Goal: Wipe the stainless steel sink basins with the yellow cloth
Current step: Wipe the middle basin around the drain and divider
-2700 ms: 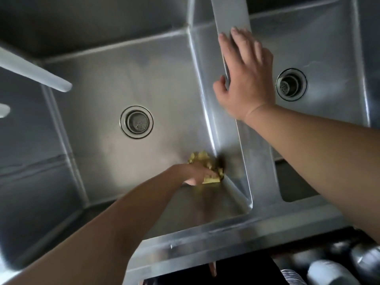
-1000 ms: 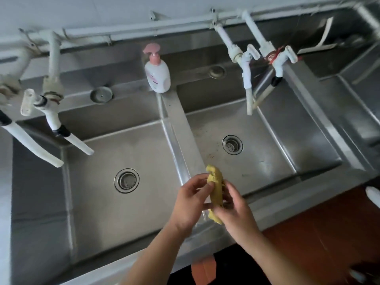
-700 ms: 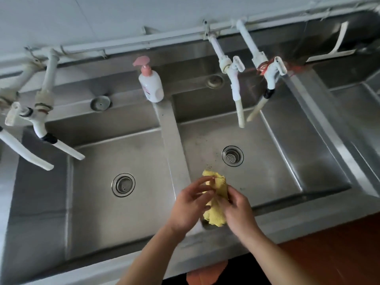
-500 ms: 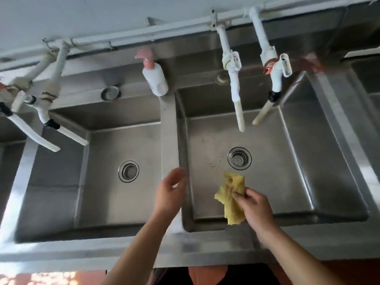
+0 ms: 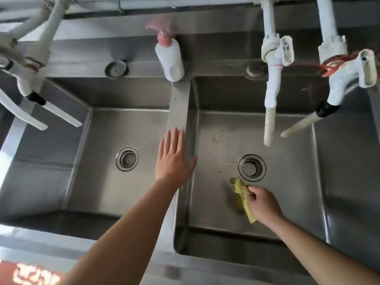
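Observation:
Two stainless steel basins lie below me, the left basin (image 5: 98,182) and the right basin (image 5: 292,192), split by a flat steel divider (image 5: 177,112). My right hand (image 5: 264,204) grips the crumpled yellow cloth (image 5: 241,195) low inside the right basin, just below and left of its round drain (image 5: 251,167). Dark specks dot the basin floor left of that drain. My left hand (image 5: 173,159) rests flat on the divider with straight fingers and holds nothing.
White taps (image 5: 271,79) hang over the right basin, and more white spouts (image 5: 41,112) reach over the left basin. A white soap bottle with a pink pump (image 5: 169,56) stands at the divider's far end. The left basin has its own drain (image 5: 127,159).
The cloth passed from my left hand to my right, which lowered it into the right basin by the drain. My left hand let go and settled flat on the divider.

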Tool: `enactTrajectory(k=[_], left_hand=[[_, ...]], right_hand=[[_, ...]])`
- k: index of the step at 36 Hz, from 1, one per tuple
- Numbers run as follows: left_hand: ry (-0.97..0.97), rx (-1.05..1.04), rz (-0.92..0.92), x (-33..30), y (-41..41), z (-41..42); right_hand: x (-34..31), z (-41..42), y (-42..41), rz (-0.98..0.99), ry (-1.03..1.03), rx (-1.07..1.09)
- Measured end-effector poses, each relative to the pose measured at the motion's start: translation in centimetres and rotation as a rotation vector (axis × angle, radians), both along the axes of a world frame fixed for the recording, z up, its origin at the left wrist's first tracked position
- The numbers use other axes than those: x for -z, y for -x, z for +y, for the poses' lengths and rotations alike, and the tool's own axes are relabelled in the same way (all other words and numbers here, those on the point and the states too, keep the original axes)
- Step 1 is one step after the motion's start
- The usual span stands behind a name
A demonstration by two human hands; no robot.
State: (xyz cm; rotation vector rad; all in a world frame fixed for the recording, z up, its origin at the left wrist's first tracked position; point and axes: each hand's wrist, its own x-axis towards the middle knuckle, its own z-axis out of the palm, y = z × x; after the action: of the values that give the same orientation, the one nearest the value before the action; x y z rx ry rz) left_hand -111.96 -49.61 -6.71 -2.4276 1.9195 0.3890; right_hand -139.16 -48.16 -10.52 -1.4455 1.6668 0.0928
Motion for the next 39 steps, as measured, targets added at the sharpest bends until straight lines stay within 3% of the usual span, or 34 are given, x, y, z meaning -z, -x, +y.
enactTrajectory(k=[8,15,18,20,24,28,35,39], left_hand=[[0.121,-0.028,0.11,1.1,0.0,0.1],[0.195,-0.037,0.201,0.9,0.0,0.1],[0.203,-0.033,0.202,1.1,0.0,0.1],[0.209,-0.026,0.194,1.2,-0.1,0.1],[0.225,-0.031,0.19,1.3,-0.1,0.0],[0.217,-0.039,0.181,1.3,0.0,-0.1],[0.19,-0.05,0.175,0.9,0.1,-0.2],[0.182,-0.054,0.162,1.0,0.1,-0.1]], right_hand=[[5.9,-9.2,-7.1,0.053,0.061,-0.035],[9.4,-20.5,-14.4,0.121,0.497,0.005],[11.1,-23.8,-16.7,0.087,0.574,-0.118],[12.7,-24.9,-18.2,0.054,0.499,-0.248],[14.9,-23.6,-20.1,0.062,0.275,-0.342],[15.2,-21.6,-19.4,0.049,0.284,-0.287],[15.6,-13.3,-15.7,0.212,0.298,-0.665],[15.5,-5.6,-14.5,0.26,0.313,-0.656]])
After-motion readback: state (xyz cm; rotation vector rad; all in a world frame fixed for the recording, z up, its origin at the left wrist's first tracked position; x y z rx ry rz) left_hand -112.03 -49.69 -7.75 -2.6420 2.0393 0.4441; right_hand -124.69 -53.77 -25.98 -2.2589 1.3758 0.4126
